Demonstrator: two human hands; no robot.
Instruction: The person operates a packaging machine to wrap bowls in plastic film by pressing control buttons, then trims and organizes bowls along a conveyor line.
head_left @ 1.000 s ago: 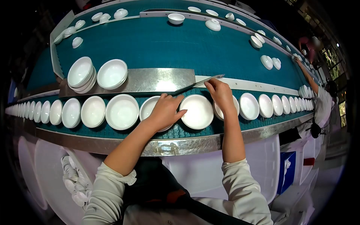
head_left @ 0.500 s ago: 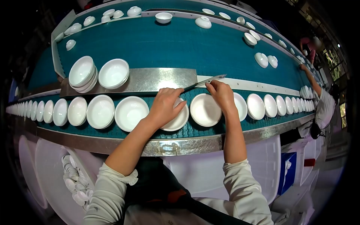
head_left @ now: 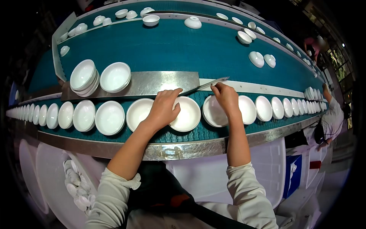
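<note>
A row of white bowls stands along the near green belt [head_left: 164,136]. My left hand [head_left: 162,108] is open, its thumb apart, over the gap between one bowl [head_left: 136,113] and another [head_left: 187,116]; its fingertips reach the metal plate's edge. My right hand [head_left: 227,100] has its fingers curled together at the rail, beside a thin dark strip [head_left: 202,86]; what they pinch is hidden. Below that hand is a bowl [head_left: 213,112], partly covered. On the metal plate [head_left: 164,81] are a stack of bowls [head_left: 82,75] and a bowl beside it [head_left: 115,77].
Small bowls [head_left: 193,22] lie scattered on the wide belt [head_left: 160,45] and on the far belt. A metal edge [head_left: 183,151] runs in front of me. White tubs, one with small dishes [head_left: 79,191], and a blue box [head_left: 291,175] stand below. At right is a co-worker [head_left: 331,118].
The near row and the wide belt's bowls have moved left, while bowls on the far belt have moved right. My left hand has shifted slightly left. The co-worker's arm has drawn back from the far belt.
</note>
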